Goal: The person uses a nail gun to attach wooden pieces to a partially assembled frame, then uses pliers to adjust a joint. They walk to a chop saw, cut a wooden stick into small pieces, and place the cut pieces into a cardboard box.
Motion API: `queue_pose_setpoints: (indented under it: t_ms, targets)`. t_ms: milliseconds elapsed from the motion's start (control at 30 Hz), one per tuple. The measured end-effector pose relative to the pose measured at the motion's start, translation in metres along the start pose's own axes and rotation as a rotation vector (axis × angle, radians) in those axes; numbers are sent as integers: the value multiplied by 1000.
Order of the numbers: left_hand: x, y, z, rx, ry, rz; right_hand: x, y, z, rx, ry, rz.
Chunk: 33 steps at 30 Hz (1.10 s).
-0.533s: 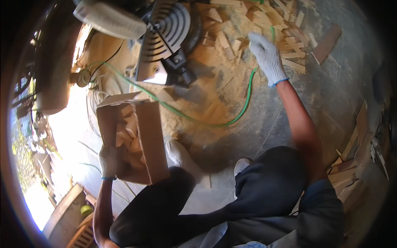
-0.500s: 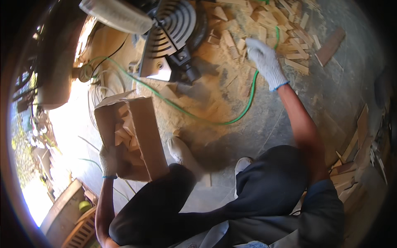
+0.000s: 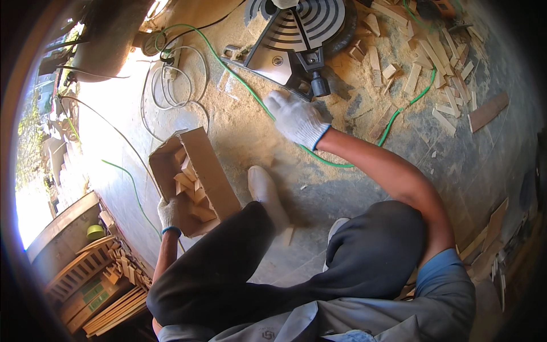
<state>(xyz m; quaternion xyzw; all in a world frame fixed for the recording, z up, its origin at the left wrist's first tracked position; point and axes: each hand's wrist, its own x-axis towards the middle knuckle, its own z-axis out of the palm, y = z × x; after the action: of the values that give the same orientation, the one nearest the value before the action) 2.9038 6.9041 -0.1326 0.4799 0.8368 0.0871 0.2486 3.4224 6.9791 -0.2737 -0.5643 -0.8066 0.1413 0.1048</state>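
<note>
My left hand (image 3: pixel 169 213), in a white knit glove, grips the near left side of an open cardboard box (image 3: pixel 214 176). The box is tilted and leans against my left knee. Several small cut wood pieces (image 3: pixel 191 181) lie loose inside it. My right hand (image 3: pixel 299 121), gloved alike, hangs over the floor just in front of the miter saw (image 3: pixel 296 34), above the green cable (image 3: pixel 245 88). Its fingers are curled downward, and whatever they may hold is hidden beneath the glove.
Wood offcuts (image 3: pixel 436 57) and sawdust are strewn right of the saw, with a brown board (image 3: pixel 488 112) farther right. A coiled grey cord (image 3: pixel 171 102) lies at the left. A slatted crate (image 3: pixel 80 268) and stacked wood strips stand at lower left; more scraps lie at right.
My right hand has come left from the offcut pile to the front of the saw. The view has shifted, and my left hand still grips the box against my knee.
</note>
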Motion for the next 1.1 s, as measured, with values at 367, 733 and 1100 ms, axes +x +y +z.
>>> queue_pose_setpoints:
  t_ms: [367, 733, 1100]
  targets:
    - [23, -17, 6, -35, -79, 15, -58, 31, 18, -138, 39, -91]
    - [50, 30, 32, -71, -89, 143, -143, 198, -117, -29, 287, 686]
    - [51, 69, 42, -58, -192, 121, -115, 205, -112, 276, 309, 821]
